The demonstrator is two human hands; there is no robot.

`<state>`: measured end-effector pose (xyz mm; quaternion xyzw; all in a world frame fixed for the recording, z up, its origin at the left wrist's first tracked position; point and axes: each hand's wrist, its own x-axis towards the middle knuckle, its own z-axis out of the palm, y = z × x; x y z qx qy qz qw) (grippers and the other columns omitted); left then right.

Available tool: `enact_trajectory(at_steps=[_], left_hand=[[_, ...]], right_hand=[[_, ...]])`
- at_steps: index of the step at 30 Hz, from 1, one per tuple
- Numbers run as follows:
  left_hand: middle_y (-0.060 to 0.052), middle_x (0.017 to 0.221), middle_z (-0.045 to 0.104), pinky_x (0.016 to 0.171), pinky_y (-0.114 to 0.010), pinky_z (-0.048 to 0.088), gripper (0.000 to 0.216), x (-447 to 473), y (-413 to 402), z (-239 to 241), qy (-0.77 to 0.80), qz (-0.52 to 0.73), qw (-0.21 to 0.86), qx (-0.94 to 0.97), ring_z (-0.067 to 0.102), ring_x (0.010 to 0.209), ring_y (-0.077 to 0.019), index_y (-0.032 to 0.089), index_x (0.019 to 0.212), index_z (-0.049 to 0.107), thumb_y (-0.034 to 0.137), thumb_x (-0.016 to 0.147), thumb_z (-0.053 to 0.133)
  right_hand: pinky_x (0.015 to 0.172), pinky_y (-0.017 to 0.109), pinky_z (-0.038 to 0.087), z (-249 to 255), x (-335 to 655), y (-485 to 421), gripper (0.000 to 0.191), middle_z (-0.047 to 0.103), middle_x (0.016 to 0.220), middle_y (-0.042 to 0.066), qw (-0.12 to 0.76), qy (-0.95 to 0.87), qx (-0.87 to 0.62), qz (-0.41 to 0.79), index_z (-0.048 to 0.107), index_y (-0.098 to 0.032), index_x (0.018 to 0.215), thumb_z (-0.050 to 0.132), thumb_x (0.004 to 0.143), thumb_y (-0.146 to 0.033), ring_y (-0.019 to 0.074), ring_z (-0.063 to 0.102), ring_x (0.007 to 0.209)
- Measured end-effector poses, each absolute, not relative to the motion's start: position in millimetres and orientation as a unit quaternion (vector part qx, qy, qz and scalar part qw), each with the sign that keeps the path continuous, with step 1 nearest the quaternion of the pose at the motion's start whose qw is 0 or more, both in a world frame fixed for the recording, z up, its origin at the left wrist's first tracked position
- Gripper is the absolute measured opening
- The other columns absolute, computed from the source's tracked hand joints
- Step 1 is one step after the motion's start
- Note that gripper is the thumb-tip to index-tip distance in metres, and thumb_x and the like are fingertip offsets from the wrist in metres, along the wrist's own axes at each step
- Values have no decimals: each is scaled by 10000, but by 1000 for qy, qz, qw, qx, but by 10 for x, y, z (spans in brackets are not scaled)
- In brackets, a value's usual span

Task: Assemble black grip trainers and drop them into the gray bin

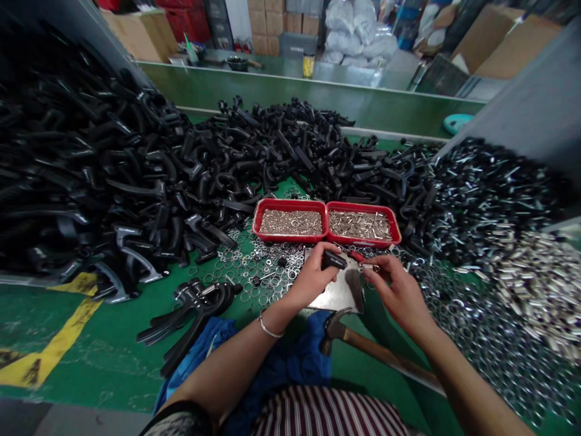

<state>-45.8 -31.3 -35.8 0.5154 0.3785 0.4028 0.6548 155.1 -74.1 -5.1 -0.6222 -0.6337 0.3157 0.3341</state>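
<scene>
Between the fingers of my left hand [314,277] is a small black plastic part [333,260], held over a flat metal plate [338,295]. My right hand [394,284] pinches a small metal coil spring [370,267] close to the black part, with a narrow gap between them. A red-handled tool [355,255] lies just behind the two hands; its far end is hidden. A hammer [336,330] with a wooden handle rests in front of the plate, its handle running under my right forearm.
Two red trays [327,221] of tiny metal parts stand behind the plate. Black handle-like parts [158,163] pile up left and behind. Metal rings [267,272] lie scattered on the green table. Bolts [494,188], silvery cylinders [540,284] and nuts [490,345] heap at right.
</scene>
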Motion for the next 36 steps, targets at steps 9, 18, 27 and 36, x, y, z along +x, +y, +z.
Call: enact_trajectory(at_steps=[9, 18, 27, 36], left_hand=[[27, 776, 606, 573, -212, 445, 398, -383, -344, -467, 397, 410, 665, 481, 551, 602, -96, 226, 1116, 473, 119, 743, 564], [39, 710, 576, 515, -202, 399, 393, -318, -428, -510, 432, 384, 637, 509, 566, 598, -119, 241, 1154, 491, 156, 778, 569], [70, 686, 566, 503, -208, 416, 367, -287, -471, -466, 296, 378, 760, 438, 475, 482, -70, 223, 1094, 407, 147, 776, 576], [0, 695, 643, 437, -203, 337, 307, -391, -483, -206, 195, 256, 817, 478, 417, 415, -47, 197, 999, 438, 443, 895, 590]], right_hand=[[839, 406, 498, -47, 1558, -772, 206, 672, 1052, 68, 306, -672, -621, 263, 593, -268, 1046, 574, 940, -443, 256, 635, 943], [818, 411, 540, -16, 1295, -871, 249, 687, 994, 62, 441, -533, -613, 380, 562, -278, 1018, 661, 881, -462, 247, 675, 881], [998, 406, 453, -29, 1303, -777, 164, 652, 1084, 38, 453, -548, -567, 416, 642, -279, 1006, 647, 899, -403, 230, 601, 1066], [869, 378, 507, 17, 1451, -490, 215, 654, 978, 30, 395, -557, -511, 522, 639, -250, 905, 634, 889, -464, 213, 612, 936]])
